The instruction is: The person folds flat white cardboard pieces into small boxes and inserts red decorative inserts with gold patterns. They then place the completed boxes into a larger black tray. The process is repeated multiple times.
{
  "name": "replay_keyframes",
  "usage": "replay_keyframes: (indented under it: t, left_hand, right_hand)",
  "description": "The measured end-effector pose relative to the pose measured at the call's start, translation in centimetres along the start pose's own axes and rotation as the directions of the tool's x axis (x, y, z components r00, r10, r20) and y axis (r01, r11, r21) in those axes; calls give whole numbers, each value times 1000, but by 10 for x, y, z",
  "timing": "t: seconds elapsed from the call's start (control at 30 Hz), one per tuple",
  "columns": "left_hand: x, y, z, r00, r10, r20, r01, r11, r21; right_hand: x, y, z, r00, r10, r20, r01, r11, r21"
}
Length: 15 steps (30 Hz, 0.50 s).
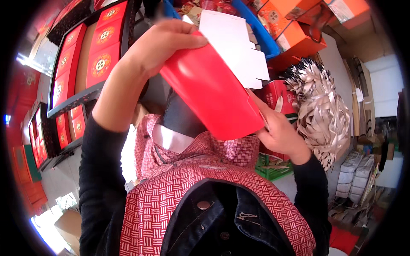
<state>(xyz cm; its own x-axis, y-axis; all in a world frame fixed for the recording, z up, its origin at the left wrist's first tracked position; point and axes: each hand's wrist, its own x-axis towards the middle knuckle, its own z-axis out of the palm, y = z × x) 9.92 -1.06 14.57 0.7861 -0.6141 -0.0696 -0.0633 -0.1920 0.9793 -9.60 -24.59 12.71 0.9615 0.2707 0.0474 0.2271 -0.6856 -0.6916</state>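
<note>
A glossy red carton [209,87] is held up at a slant in front of my apron. My left hand [164,45] is closed over its upper left end, thumb on the red face. At the lower right end, my right hand [279,132] grips the carton's edge, its fingers partly hidden behind the card. Beyond the carton is a white card panel [228,38] with notched tabs; whether it is joined to the red carton, I cannot tell. Next to my right hand is a red printed box [275,94].
On the left, a black-framed tray [77,102] holds several red boxes, with another such tray below. A blue crate [258,32] and orange boxes [294,40] stand at the back. A large bundle of beige ribbons [322,113] lies right, above a green crate [273,168].
</note>
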Motion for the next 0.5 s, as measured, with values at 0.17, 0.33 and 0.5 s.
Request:
replay_keyframes:
  t: [0.17,0.33,0.5]
  left_hand:
    - [17,15,39,346,922,-175,-409,316,856]
    - [-84,-33,102,869,494,-8,-457,809,370]
    - [-76,-114,134,928,5,-372,-137,934,-329]
  right_hand:
    - [8,34,54,913,203,-353,-125,965,230]
    - [52,33,85,788,230,-572,-21,937,348]
    - [76,31,128,791,211,-574,-2,939,344]
